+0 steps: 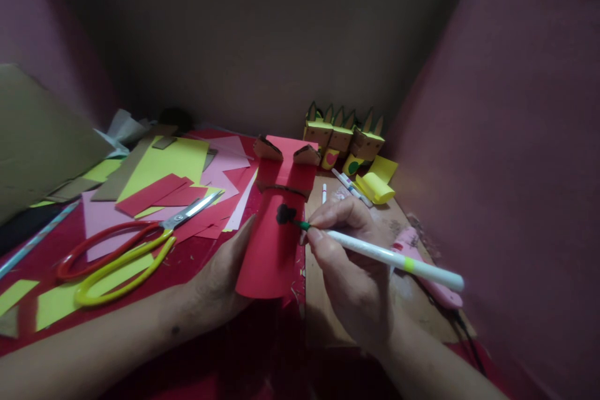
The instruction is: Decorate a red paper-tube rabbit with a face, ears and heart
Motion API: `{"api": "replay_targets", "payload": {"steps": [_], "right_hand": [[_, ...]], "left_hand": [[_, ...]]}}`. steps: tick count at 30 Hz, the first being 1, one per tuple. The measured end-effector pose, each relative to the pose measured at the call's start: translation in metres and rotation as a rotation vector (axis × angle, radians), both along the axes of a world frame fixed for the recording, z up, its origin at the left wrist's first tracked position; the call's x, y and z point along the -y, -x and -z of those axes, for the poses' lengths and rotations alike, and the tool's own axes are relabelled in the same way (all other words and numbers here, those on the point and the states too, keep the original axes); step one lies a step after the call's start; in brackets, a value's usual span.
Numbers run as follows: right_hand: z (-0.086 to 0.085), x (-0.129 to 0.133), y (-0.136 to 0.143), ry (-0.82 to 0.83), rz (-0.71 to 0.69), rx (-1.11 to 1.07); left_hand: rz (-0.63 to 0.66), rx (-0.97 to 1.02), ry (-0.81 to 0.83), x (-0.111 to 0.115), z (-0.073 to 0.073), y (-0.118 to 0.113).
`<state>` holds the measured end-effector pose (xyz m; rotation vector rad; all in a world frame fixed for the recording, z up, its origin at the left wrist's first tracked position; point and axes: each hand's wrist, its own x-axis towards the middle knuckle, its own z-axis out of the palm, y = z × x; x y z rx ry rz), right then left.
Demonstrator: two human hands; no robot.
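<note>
My left hand [227, 269] is wrapped round the left side of a red paper figure [269, 262], a tube-shaped body topped by a red box-like head with two cardboard ears. Its fingers are mostly hidden behind the tube. Pinched in my right hand [351, 262] is a white marker pen [375, 251] with a green tip end and a yellow-green band. The tip touches or nearly touches a dark blotch [284, 214] on the front of the red tube.
To the left lie red-and-yellow-handled scissors [173, 225] on paper scraps [187, 169]. Several small yellow-and-cardboard figures [342, 134] stand at the back right. A cardboard sheet [328, 319] bears a pink corded tool [435, 287], more markers [349, 184] and rolled yellow paper [377, 187]. Pink walls flank the table.
</note>
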<state>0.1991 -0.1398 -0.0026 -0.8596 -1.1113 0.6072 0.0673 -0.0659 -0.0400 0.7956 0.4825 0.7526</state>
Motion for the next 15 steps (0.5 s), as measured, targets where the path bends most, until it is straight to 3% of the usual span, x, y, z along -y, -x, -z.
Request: {"api": "replay_targets", "payload": {"steps": [4, 7, 10, 15], "right_hand": [[0.002, 0.000, 0.000, 0.003, 0.005, 0.008], [0.004, 0.001, 0.000, 0.012, 0.012, 0.012], [0.004, 0.000, 0.000, 0.012, 0.028, -0.003], [0.004, 0.000, 0.002, 0.007, 0.039, -0.025]], "left_hand": [[-0.016, -0.002, -0.017, 0.002, -0.006, -0.004], [-0.015, -0.009, -0.067, -0.001, 0.001, 0.000], [-0.083, -0.078, -0.288, -0.004, 0.013, 0.007], [-0.053, -0.058, -0.369, -0.004, 0.020, 0.011]]}}
